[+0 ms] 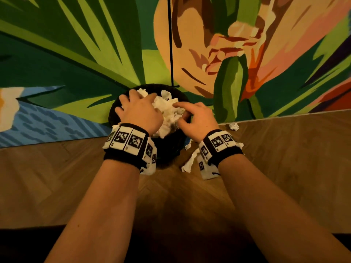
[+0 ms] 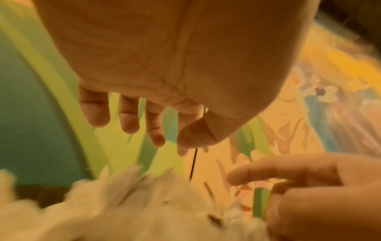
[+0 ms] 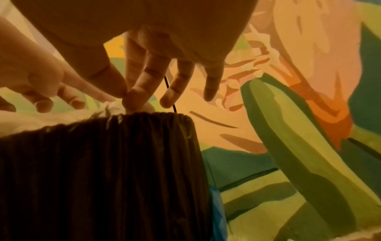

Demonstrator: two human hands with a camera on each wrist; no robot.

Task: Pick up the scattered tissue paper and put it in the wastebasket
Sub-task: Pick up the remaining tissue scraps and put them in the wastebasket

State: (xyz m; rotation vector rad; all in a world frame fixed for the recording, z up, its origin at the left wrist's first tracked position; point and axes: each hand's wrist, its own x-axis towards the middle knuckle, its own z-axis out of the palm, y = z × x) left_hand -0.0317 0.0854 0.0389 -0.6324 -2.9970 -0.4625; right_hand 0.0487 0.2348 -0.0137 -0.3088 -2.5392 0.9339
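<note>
Both my hands are over the dark wastebasket (image 1: 115,109): left hand (image 1: 140,111) spread flat above the heaped tissue paper (image 1: 167,109), right hand (image 1: 195,118) pinching a wad at its top. A stray crumpled tissue ball (image 1: 234,126) lies on the floor just right of the basket, nearer my right.

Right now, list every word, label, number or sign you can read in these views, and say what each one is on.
No readable words, brands or numbers in any view.
Left wristband: black-and-white square marker codes, patterns only, no letters.
Right wristband: the same kind of marker codes, no letters.
Wastebasket: no label visible.
Tissue paper: plain white, no print.
Painted wall: leaves and flowers only, no writing.
</note>
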